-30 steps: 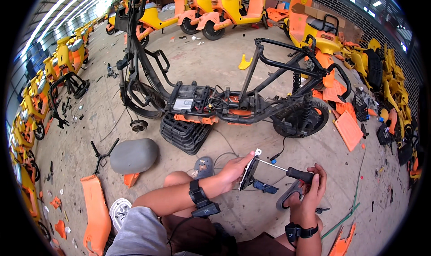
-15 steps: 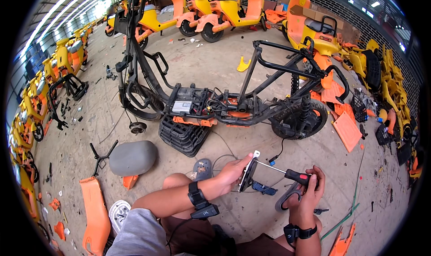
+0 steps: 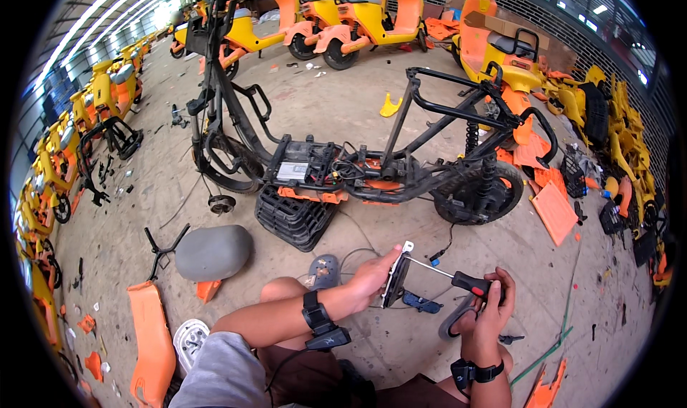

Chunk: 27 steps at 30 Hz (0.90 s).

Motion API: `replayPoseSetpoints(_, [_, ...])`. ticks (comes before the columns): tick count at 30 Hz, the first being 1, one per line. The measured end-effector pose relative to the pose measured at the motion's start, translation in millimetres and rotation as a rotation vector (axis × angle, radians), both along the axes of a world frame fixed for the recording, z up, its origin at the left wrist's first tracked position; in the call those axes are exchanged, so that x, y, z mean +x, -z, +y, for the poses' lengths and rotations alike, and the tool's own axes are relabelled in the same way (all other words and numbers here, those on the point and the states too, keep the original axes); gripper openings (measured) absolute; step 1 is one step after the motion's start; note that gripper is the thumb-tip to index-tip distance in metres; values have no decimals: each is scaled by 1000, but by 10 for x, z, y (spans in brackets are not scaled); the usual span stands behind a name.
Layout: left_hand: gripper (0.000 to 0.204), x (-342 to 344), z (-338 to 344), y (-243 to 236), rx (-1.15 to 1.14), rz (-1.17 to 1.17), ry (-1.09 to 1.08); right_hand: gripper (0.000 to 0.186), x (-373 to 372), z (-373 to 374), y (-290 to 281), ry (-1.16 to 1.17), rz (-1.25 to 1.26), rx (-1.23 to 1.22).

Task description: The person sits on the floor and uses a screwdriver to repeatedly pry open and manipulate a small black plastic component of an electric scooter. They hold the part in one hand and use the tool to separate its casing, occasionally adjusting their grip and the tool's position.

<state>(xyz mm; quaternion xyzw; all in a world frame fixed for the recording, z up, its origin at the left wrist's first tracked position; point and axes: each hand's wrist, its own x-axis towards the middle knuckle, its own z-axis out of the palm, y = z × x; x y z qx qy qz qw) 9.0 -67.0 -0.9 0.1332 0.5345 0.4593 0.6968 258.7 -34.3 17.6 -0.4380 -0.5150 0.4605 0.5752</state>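
My left hand [image 3: 370, 278] grips a thin dark part with a pale metal edge [image 3: 396, 280], held upright on its side; its exact kind is unclear. My right hand [image 3: 497, 302] holds a screwdriver [image 3: 472, 285] by its black and red handle. Its shaft runs leftward, and the tip meets or nearly meets the part near its upper end. A dark blue flat piece [image 3: 421, 302] lies on the floor just beyond and between my hands. Ahead stands a stripped black scooter frame [image 3: 401, 172] with its wheels and exposed wiring.
A grey scooter seat [image 3: 213, 253] and a long orange panel [image 3: 152, 343] lie to the left. A black plastic basket [image 3: 297, 218] is under the frame. Orange and yellow body panels [image 3: 630, 150] are heaped at right. Yellow-orange scooters [image 3: 386, 21] stand at the back.
The view has shifted very slightly. The screwdriver handle is turned a little in my right hand; my left hand keeps the part in nearly the same place.
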Motion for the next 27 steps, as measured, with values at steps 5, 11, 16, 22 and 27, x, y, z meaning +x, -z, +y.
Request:
replayPoseSetpoints(5, [51, 61, 49, 92, -21, -2, 23, 30, -35, -19, -3, 72, 2, -12])
replayPoseSetpoints(11, [52, 57, 6, -39, 23, -26, 24, 32, -86, -36, 14, 52, -13, 26])
replayPoseSetpoints(16, [53, 66, 2, -92, 40, -4, 17, 32, -81, -26, 18, 52, 4, 31])
replayPoseSetpoints(22, [74, 36, -7, -121, 27, 35, 68, 31, -79, -32, -1, 72, 14, 29])
replayPoseSetpoints(27, [67, 79, 4, -146, 66, 87, 28, 29, -63, -15, 14, 70, 63, 22])
